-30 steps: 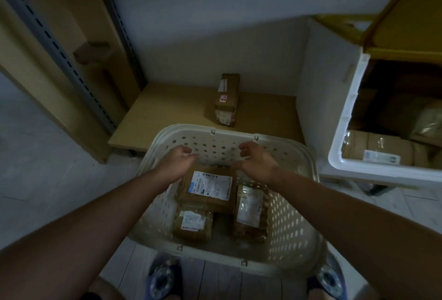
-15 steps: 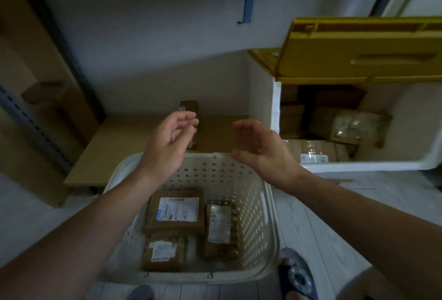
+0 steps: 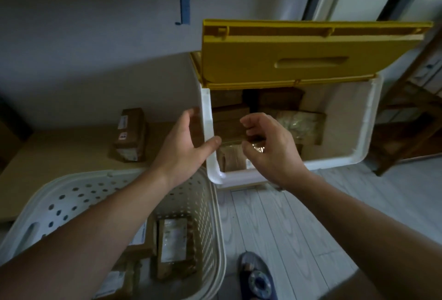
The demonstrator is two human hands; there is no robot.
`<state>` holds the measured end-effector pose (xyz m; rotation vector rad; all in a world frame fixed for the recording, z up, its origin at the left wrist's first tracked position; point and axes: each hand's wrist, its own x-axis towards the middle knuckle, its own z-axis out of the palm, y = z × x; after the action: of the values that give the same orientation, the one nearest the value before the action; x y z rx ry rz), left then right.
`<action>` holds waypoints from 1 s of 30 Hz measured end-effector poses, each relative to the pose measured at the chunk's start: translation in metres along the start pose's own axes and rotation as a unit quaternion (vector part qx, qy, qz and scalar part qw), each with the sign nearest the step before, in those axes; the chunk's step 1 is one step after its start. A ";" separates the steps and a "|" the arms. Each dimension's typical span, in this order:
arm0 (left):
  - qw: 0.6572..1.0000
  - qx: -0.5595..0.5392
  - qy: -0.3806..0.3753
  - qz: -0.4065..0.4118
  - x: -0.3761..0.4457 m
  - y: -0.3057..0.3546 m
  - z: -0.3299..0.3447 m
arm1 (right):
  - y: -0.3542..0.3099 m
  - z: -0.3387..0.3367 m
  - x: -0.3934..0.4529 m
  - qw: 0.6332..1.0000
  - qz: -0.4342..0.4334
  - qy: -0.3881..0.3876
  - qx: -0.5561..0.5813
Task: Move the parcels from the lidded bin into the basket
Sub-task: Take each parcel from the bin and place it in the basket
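Note:
A white bin (image 3: 363, 146) stands with its yellow lid (image 3: 287, 60) tipped up, and several brown parcels (image 3: 299, 120) lie inside it. My left hand (image 3: 184, 146) hovers at the bin's left wall, fingers relaxed and empty. Over the bin's front left corner, my right hand (image 3: 270, 146) hangs with loosely curled fingers and holds nothing. The white perforated basket (image 3: 203, 204) sits at lower left. In it lie taped parcels (image 3: 173, 247), partly hidden by my left forearm.
A lone brown box (image 3: 130, 134) stands on a low wooden board (image 3: 59, 156) against the wall, left of the bin. A dark wooden frame (image 3: 406, 132) stands to the bin's right. My foot in a slipper (image 3: 257, 278) is on the pale plank floor.
Both hands rose out of the basket and swung right to the bin's opening. The view turned right with them, bringing the bin to the middle.

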<state>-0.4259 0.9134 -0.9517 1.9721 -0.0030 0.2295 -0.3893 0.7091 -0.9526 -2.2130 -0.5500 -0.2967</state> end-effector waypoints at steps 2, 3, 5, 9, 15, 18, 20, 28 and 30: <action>1.000 0.015 -0.004 -0.009 0.008 -0.003 0.011 | 0.014 -0.007 0.007 0.993 -0.029 -0.005 -0.117; 1.000 0.022 -0.004 -0.011 0.011 -0.004 0.015 | 0.021 -0.010 0.012 0.985 -0.027 -0.008 -0.169; 0.999 0.042 -0.005 -0.018 0.018 -0.007 0.022 | 0.036 -0.016 0.023 0.968 0.012 -0.010 -0.249; 0.998 0.069 -0.006 -0.011 0.028 -0.015 0.026 | 0.074 -0.028 0.041 0.927 0.146 -0.059 -0.339; 0.996 0.093 -0.009 0.001 0.029 -0.019 0.026 | 0.113 -0.035 0.050 0.909 0.152 -0.044 -0.386; 0.996 0.093 -0.010 -0.006 0.030 -0.021 0.026 | 0.114 -0.034 0.051 0.910 0.123 -0.028 -0.394; 0.994 0.107 -0.015 -0.020 0.031 -0.020 0.026 | 0.109 -0.034 0.049 0.905 0.093 -0.007 -0.415; 0.992 0.105 -0.043 -0.051 0.026 -0.005 0.018 | 0.051 -0.031 0.029 0.914 -0.027 0.034 -0.404; 0.995 0.085 -0.038 -0.042 0.023 0.002 0.016 | 0.036 -0.033 0.018 0.917 -0.043 0.053 -0.394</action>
<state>-0.4008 0.9006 -0.9518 2.1437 0.0530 0.1026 -0.3575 0.6684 -0.9490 -2.9209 -0.5202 -0.7939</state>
